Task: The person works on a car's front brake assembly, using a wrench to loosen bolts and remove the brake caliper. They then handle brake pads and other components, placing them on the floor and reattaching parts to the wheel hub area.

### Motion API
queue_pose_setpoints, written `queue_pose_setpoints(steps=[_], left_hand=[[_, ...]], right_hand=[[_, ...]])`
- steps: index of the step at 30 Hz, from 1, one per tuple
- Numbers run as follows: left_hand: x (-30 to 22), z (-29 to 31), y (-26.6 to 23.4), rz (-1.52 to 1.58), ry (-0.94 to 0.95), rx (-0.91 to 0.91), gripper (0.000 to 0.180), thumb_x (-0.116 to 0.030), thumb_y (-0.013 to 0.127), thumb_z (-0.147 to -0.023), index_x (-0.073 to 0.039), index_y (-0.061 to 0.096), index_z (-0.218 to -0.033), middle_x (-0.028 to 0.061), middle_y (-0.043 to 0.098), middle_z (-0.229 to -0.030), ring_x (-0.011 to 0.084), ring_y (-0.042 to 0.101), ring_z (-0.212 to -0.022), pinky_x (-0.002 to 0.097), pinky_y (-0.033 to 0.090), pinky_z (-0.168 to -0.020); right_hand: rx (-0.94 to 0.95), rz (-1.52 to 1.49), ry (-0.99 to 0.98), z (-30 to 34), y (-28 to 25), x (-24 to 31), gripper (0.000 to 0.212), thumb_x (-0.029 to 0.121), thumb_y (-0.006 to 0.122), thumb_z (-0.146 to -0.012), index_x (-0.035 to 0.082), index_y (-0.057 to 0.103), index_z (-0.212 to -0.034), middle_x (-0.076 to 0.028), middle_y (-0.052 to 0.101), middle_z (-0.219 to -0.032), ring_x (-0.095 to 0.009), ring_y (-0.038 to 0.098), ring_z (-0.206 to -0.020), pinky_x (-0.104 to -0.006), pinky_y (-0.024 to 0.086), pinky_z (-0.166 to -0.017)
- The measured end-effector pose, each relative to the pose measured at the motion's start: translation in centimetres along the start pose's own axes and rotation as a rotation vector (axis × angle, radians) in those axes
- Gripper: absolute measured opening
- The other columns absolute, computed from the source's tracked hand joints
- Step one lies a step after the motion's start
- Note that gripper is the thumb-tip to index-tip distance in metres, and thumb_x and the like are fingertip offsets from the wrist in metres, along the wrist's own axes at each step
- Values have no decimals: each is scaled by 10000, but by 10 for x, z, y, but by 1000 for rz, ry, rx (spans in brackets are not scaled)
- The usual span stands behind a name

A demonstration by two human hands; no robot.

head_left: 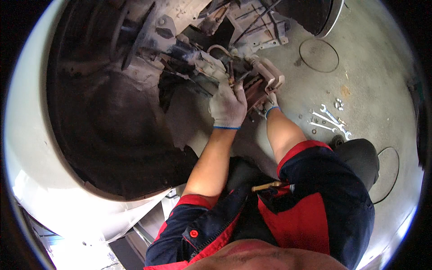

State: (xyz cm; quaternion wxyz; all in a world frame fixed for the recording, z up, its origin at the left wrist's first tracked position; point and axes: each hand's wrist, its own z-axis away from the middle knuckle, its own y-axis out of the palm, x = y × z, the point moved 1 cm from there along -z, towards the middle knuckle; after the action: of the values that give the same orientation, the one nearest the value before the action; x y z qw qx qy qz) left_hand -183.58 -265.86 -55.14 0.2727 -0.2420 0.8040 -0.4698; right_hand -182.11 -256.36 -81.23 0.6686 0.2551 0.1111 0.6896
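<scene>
A white knit glove with a blue cuff covers my left hand (228,107). It is closed among the suspension parts, thumb raised; what its fingers grip is hidden. My right hand (272,102), gloved the same way, reaches in beside the lower end of a rusty brake caliper (268,74), which hides most of its fingers. Between the two hands lies a rusty, flat-sided metal part (255,95). A pale, dirty suspension arm (207,63) runs up and left from my left hand.
The dark wheel-arch liner (112,112) and white fender (27,103) curve along the left. On the floor at right lie several wrenches (330,118), nuts and washers. A thin dark ring (337,63) lies farther off; another ring (398,173) is by my knee.
</scene>
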Motion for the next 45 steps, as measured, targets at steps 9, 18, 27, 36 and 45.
queue_pose_setpoints(steps=[9, 18, 27, 36, 45], left_hand=[[-58, -17, 8, 158, 168, -27, 337, -345, 598, -985, -35, 613, -1117, 200, 711, -861, 431, 700, -750, 527, 553, -687], [-62, -22, 0, 214, 188, -80, 315, -323, 596, -986, -39, 588, -1122, 212, 715, -915, 428, 700, -771, 522, 562, -689], [-74, -35, -15, 254, 171, -280, 577, -350, 603, -992, 87, 464, -1341, 246, 674, -735, 452, 673, -662, 545, 537, -587], [-74, -25, -17, 178, 13, -89, 364, -358, 589, -998, -18, 573, -1128, 260, 694, -846, 465, 682, -778, 547, 543, -676], [-69, -33, -17, 232, 181, -300, 419, -290, 628, -988, 20, 513, -1245, 213, 703, -823, 439, 676, -677, 509, 547, -588]], right_hand=[[167, -346, -171, -30, -32, 52, 453, 465, 444, -1003, 144, 619, -1271, -110, 647, -1255, -341, 629, -1073, -602, 489, -852], [239, -296, -185, -22, -42, 58, 477, 485, 425, -1006, 145, 615, -1280, -113, 643, -1280, -345, 628, -1094, -608, 490, -860], [326, -223, -214, -17, -54, 67, 500, 505, 406, -1009, 147, 612, -1289, -116, 640, -1305, -349, 627, -1114, -613, 491, -869], [257, -184, -152, -10, -45, 62, 623, 571, 327, -1018, 132, 565, -1391, -69, 621, -1382, -340, 606, -1182, -544, 500, -932], [266, -155, -125, 15, -37, 76, 679, 618, 302, -1001, 139, 522, -1430, -72, 564, -1434, -337, 551, -1244, -541, 460, -986]])
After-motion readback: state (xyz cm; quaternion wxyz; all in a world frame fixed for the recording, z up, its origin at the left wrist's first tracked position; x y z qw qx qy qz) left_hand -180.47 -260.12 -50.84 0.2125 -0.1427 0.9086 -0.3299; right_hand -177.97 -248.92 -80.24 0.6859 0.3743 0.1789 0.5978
